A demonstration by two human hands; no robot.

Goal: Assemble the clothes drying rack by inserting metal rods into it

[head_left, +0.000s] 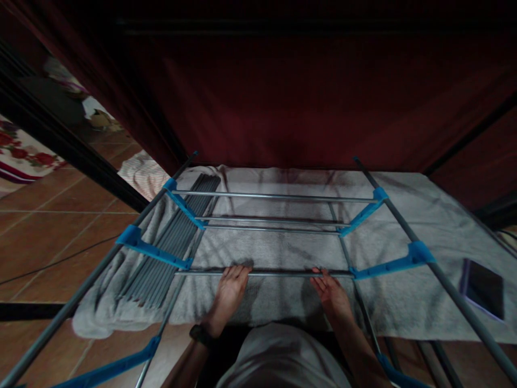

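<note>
A rack frame of grey metal poles (404,221) and blue plastic brackets (157,250) stands around my arms. Across its near side lies a metal tube (278,274), which both hands hold. My left hand (232,283) is closed over the tube, left of its middle, knuckles up. My right hand (329,291) has its fingers curled around the tube nearer the right end. That end meets the right blue bracket (388,267); the left end lies by the left bracket, and I cannot tell whether it is seated. More crossbars (274,196) span the brackets farther back.
A bundle of loose grey tubes (173,242) lies at the left on the grey blanket (258,248). At the right lies a dark-screened phone (482,288). Dark red panels (291,102) rise behind the rack. Tiled floor (60,231) and a cable show at the left.
</note>
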